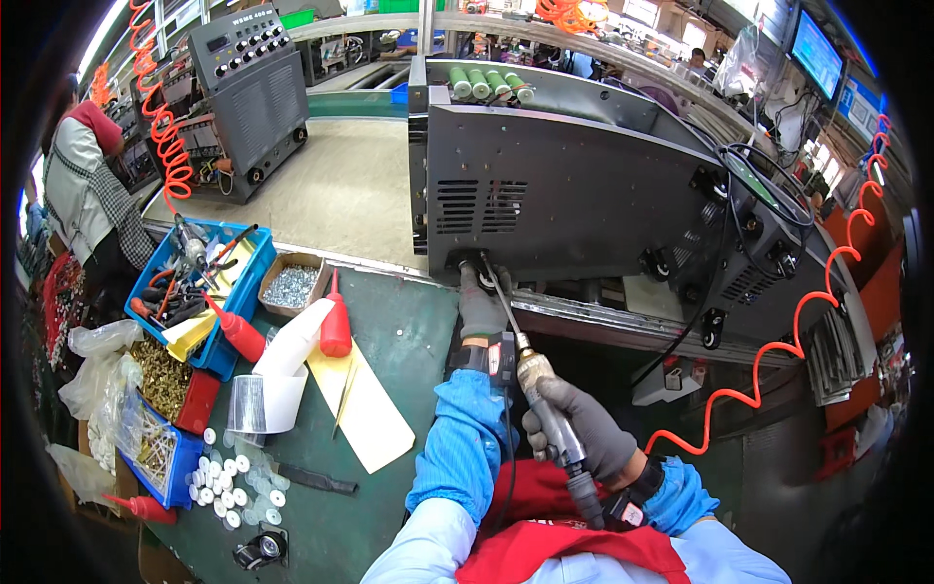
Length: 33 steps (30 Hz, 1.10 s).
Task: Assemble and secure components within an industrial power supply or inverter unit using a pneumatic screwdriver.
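Note:
My right hand point(595, 428), in a grey glove, is wrapped round a pneumatic screwdriver point(555, 414). Its long thin bit slants up to the lower left corner of a dark grey machine casing point(584, 185). At that corner my gloved left hand point(482, 310) is closed on a black caster point(465, 261), its fingertips partly hidden beside the bit. More black casters, such as this one point(657, 263), sit along the underside of the casing, which lies on its side. Several green cylinders point(491, 84) show inside its top.
On the green table point(389, 311) left of me are a blue tool bin point(219, 331), a box of screws point(292, 285), red bottles point(336, 326), white washers and a loose caster point(261, 550). An orange coiled hose point(720, 399) hangs at right. A person point(88, 185) stands at far left.

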Each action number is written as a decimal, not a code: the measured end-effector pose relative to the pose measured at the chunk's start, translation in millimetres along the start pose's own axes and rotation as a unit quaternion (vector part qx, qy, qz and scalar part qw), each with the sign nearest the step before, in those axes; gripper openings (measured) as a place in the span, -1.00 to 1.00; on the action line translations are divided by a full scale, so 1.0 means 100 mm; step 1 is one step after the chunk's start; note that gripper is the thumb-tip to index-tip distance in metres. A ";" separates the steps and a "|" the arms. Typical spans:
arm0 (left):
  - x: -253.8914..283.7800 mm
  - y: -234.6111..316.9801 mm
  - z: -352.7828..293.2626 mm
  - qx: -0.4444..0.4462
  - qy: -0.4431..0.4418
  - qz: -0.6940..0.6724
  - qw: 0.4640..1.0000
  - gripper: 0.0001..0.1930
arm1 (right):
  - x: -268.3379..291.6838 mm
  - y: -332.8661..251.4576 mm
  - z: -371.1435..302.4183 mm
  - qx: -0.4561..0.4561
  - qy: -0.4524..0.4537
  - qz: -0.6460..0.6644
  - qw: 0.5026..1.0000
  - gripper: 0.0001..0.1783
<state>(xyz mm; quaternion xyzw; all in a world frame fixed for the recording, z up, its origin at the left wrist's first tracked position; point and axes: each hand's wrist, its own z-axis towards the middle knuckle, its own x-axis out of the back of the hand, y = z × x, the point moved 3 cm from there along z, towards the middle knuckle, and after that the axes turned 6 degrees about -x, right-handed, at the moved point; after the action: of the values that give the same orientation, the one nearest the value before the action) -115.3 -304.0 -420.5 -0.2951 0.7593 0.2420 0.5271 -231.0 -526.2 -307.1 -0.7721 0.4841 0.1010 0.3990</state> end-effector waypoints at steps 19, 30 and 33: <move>0.07 -0.04 0.10 0.116 -0.033 -0.001 0.993 -0.43 | -0.08 0.09 0.05 0.077 0.065 -0.183 0.978 -0.34; 0.29 0.24 -0.42 -0.002 -0.133 -0.011 0.991 -0.72 | 0.42 0.21 -0.38 0.162 0.036 -0.282 0.945 -0.04; 0.59 0.36 -0.98 0.054 -0.060 0.118 0.990 -0.83 | 0.61 0.32 -0.41 0.126 0.010 -0.241 0.962 -0.07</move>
<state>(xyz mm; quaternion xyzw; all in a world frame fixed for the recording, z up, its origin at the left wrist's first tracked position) -220.7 -356.6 -441.8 -0.1596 0.7678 0.2781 0.5547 -235.4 -603.0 -329.4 -0.8105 0.2962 -0.0678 0.5008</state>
